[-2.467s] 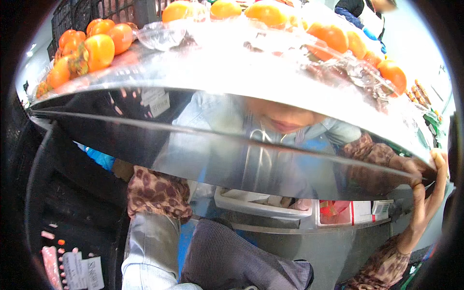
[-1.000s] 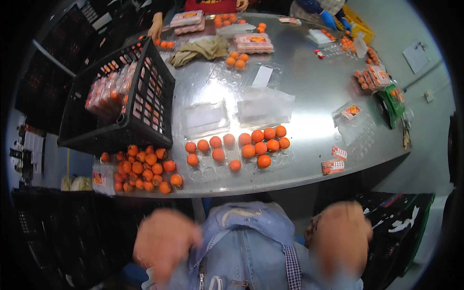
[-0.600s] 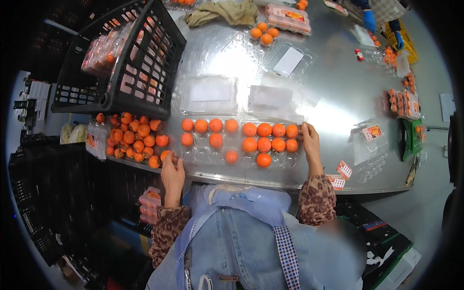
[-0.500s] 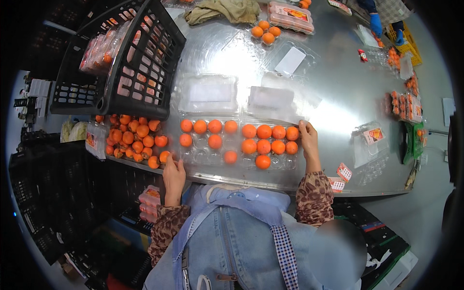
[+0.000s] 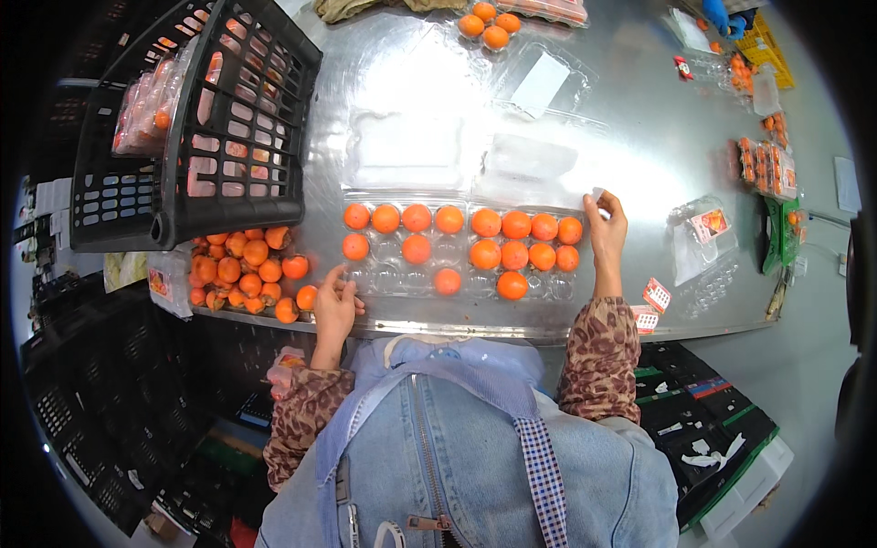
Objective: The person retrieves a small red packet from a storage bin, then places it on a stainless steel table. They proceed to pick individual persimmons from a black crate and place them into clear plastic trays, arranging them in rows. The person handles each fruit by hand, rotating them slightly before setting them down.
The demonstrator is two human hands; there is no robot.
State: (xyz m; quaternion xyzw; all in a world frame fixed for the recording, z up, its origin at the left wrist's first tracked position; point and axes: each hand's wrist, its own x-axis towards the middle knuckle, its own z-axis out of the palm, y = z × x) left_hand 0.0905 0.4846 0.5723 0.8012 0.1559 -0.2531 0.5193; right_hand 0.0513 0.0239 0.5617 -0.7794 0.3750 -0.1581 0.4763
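On a steel table point(image 5: 630, 100), a black plastic crate point(image 5: 233, 212) and two clear clamshell trays point(image 5: 393, 281) are set; by the left tray, the left hand point(image 5: 334, 307) is held, fingers loosely released; at the right tray's corner, whether anything is grasped by the right hand point(image 5: 608, 239) cannot be told; persimmons point(image 5: 514, 255) are seated in both trays

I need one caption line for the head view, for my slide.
Left hand and right hand flank two clear plastic trays partly filled with persimmons, near a black crate.
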